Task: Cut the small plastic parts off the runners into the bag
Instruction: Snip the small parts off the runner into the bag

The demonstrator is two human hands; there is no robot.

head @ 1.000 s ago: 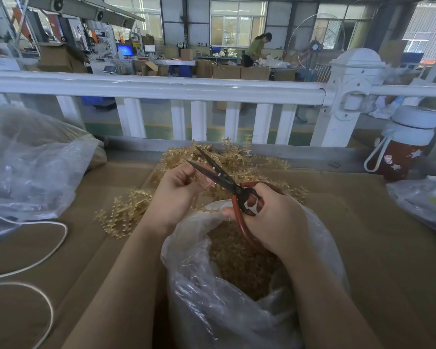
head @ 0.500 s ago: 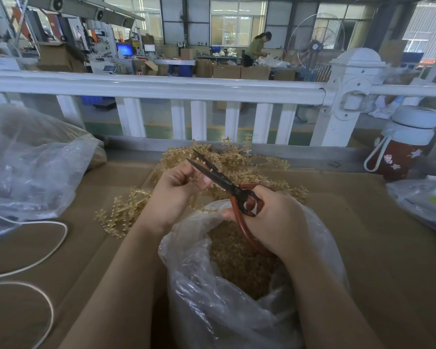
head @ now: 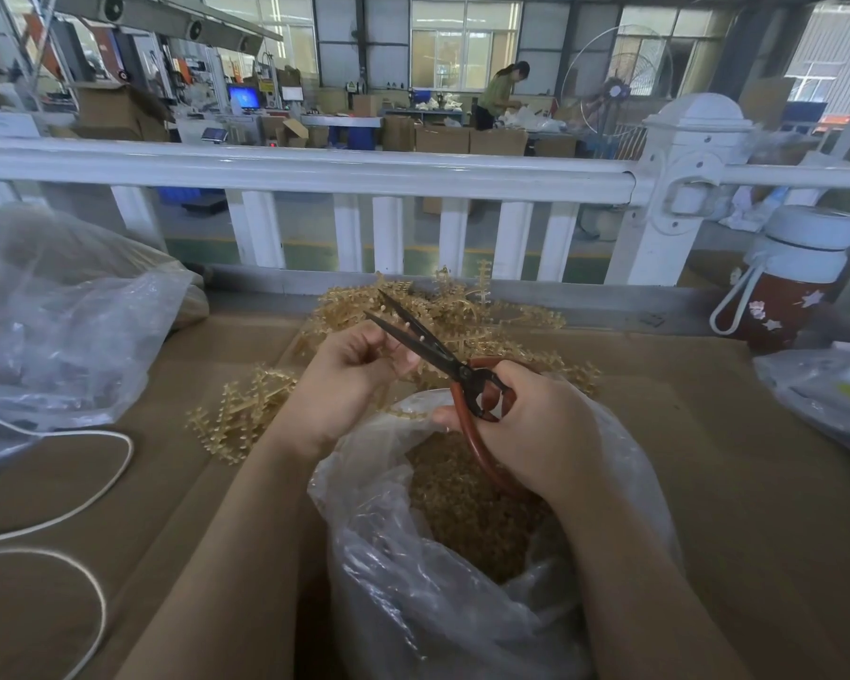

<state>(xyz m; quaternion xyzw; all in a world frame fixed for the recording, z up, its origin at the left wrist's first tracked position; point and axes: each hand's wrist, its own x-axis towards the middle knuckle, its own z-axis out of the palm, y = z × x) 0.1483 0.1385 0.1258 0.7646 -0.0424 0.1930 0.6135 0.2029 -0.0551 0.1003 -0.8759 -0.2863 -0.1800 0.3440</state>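
Observation:
My right hand (head: 536, 424) grips the red-handled scissors (head: 433, 350), whose dark blades are slightly parted and point up and left. My left hand (head: 349, 380) pinches a thin tan runner piece (head: 406, 368) right at the blades; most of it is hidden by my fingers. Both hands hover over the mouth of a clear plastic bag (head: 413, 606) holding a heap of cut tan parts (head: 462, 503). A pile of uncut tan runners (head: 462, 311) lies behind the hands, and another cluster of runners (head: 246, 409) lies to the left.
The work surface is brown cardboard (head: 707, 458). A large crumpled plastic bag (head: 60, 316) sits at left, with a white cord (head: 94, 473) looping below it. A red bottle with a white lid (head: 791, 282) stands at right near another plastic bag (head: 825, 390). A white railing (head: 315, 169) runs behind.
The scissor blades have closed a little and opened again at the runner in my left hand. Both hands have stayed over the bag mouth.

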